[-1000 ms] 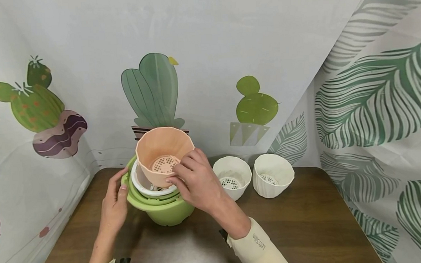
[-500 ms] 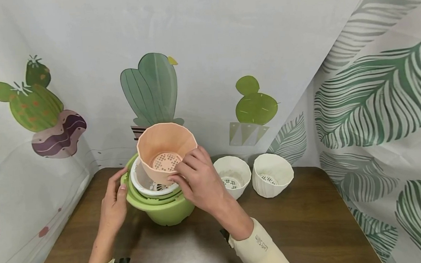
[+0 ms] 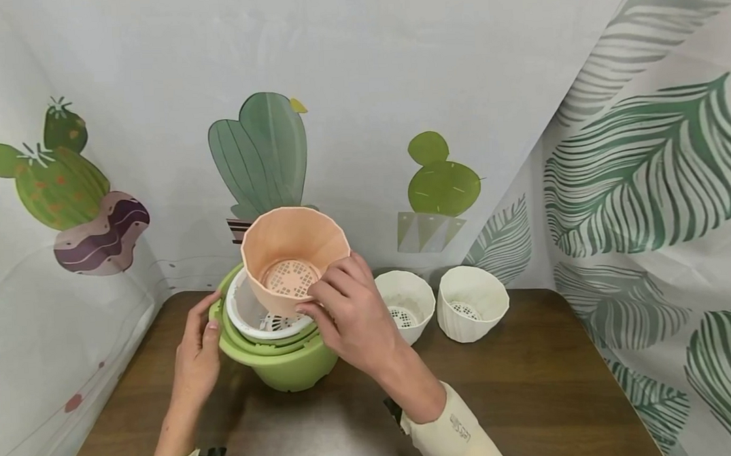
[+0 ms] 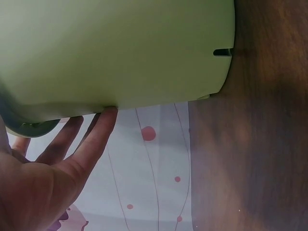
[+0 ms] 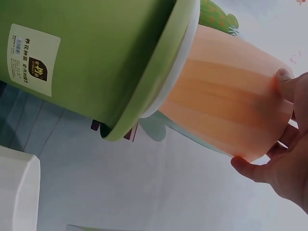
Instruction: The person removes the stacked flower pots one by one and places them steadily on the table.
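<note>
A peach flowerpot (image 3: pixel 295 238) with a holed bottom is gripped at its near right rim by my right hand (image 3: pixel 357 310). It stands out above a white pot (image 3: pixel 237 312), which sits nested in green flowerpots (image 3: pixel 295 370). In the right wrist view the peach pot (image 5: pixel 226 91) slants out of the stack, its lower end hidden behind the white rim. My left hand (image 3: pixel 196 358) holds the left rim of the outer green pot, thumb on the rim. The left wrist view shows that hand's fingers (image 4: pixel 98 137) against the green wall (image 4: pixel 125 57).
Two white pots with holed bottoms, one nearer (image 3: pixel 411 331) and one farther right (image 3: pixel 474 305), stand right of the stack on the brown wooden table (image 3: pixel 520 391). A cloth printed with cacti and leaves (image 3: pixel 361 119) hangs behind and at the sides.
My right hand has raised the peach pot a little and moved it slightly right, showing more of the white pot's inside. My left hand stays on the green rim.
</note>
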Motion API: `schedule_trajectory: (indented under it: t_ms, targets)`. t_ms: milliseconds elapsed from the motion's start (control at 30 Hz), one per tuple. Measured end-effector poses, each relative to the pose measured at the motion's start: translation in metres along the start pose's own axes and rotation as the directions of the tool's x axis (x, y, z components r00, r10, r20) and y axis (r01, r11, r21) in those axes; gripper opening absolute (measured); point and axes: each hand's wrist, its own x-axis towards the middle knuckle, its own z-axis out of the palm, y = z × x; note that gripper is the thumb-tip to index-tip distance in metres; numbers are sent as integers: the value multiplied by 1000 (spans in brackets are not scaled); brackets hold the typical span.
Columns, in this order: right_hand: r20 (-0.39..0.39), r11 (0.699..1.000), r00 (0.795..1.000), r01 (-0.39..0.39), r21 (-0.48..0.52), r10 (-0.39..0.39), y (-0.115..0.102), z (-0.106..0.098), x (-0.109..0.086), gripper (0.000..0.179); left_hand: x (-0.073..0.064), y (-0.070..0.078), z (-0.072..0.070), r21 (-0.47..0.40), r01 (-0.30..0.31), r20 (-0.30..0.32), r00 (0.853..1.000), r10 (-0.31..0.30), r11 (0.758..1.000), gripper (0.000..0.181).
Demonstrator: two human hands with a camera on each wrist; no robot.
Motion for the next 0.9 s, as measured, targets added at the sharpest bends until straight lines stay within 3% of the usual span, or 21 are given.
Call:
schedule_trajectory:
  t_ms: [900]
  targets:
    - [-35, 1000, 999, -16, 14, 16, -5, -25, -4, 19, 0, -4, 1, -4, -5, -9, 1000, 5, 1000, 47]
